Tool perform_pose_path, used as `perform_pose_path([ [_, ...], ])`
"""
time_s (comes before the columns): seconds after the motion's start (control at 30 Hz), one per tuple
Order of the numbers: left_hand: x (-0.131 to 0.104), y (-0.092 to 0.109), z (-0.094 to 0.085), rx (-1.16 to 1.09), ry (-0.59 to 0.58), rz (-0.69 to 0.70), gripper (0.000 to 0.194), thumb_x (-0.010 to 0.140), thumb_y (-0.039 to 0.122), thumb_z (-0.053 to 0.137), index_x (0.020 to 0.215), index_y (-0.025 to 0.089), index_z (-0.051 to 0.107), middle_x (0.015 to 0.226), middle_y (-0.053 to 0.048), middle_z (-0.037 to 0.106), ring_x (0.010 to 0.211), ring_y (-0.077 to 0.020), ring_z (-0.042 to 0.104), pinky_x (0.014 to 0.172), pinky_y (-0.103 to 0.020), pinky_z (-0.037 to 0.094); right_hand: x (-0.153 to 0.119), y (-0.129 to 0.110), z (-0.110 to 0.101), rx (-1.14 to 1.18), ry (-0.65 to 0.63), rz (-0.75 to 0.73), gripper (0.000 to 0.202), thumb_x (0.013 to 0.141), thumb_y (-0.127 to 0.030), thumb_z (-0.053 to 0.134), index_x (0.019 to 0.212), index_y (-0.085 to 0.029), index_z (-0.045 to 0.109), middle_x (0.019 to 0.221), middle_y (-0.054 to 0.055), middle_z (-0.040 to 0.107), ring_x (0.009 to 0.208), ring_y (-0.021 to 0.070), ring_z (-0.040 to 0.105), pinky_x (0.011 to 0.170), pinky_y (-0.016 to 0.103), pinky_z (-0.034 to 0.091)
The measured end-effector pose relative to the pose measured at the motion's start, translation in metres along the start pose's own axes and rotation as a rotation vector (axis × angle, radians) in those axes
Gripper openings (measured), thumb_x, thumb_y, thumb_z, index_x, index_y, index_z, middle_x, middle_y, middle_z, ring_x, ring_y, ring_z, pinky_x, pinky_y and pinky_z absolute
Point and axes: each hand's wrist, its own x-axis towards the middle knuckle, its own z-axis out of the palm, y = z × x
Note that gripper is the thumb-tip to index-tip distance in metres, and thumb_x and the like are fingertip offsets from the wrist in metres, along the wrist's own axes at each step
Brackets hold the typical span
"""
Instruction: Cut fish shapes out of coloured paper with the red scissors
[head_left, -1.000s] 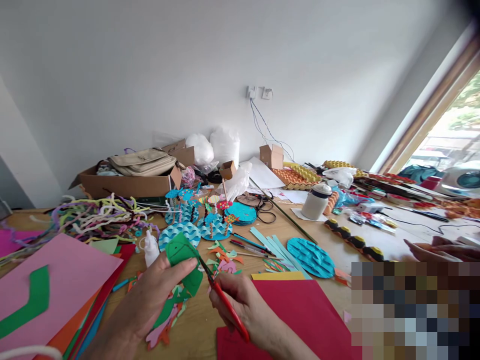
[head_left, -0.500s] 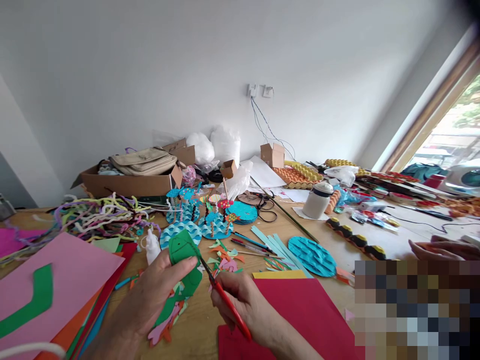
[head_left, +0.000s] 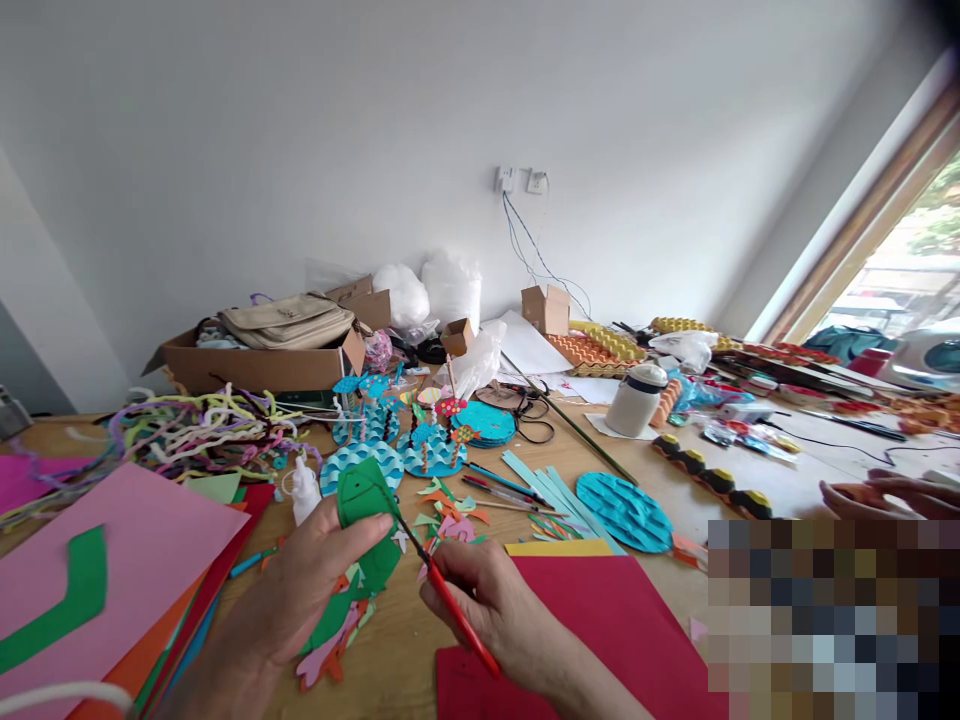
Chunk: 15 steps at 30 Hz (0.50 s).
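Observation:
A piece of green paper [head_left: 361, 492] with drawn lines is pinched between the thumb and fingers of my left hand [head_left: 319, 570]. My right hand [head_left: 487, 600] grips the handles of red scissors [head_left: 461, 618], and their blades meet the right edge of the green paper. Below the paper lie more green paper and a pile of pink and orange cut pieces [head_left: 330, 660]. Small paper scraps [head_left: 454, 520] are scattered just beyond my hands. Red paper [head_left: 600, 620] lies under and beside my right forearm.
Stacked coloured sheets [head_left: 127, 540] lie at the left, near tangled pipe cleaners [head_left: 217, 430]. A white glue bottle [head_left: 304, 492] stands behind my left hand. Blue wavy discs [head_left: 624, 512], pens and a white jar [head_left: 636, 402] are further back. Another person's hands [head_left: 892, 495] show at the right.
The scissor handles and my right hand have shifted very slightly left, their blades still at the green paper. At the right, the other person's hands have moved a little.

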Motion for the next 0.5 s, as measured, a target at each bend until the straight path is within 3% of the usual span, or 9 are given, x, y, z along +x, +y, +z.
perform_pose_path([
  [0.5, 0.0034, -0.0046, -0.0082, 0.043, -0.037, -0.036, 0.016, 0.065, 0.03, 0.066, 0.077, 0.019, 0.063, 0.05, 0.006, 0.053, 0.05, -0.0133, 0.05, 0.049, -0.023, 0.037, -0.0008, 0.0002, -0.0015, -0.064, 0.003, -0.037, 0.027, 0.084, -0.026, 0.047, 0.061, -0.017, 0.038, 0.054, -0.006, 0.033, 0.052, 0.0072, 0.027, 0.043, 0.019, 0.021],
])
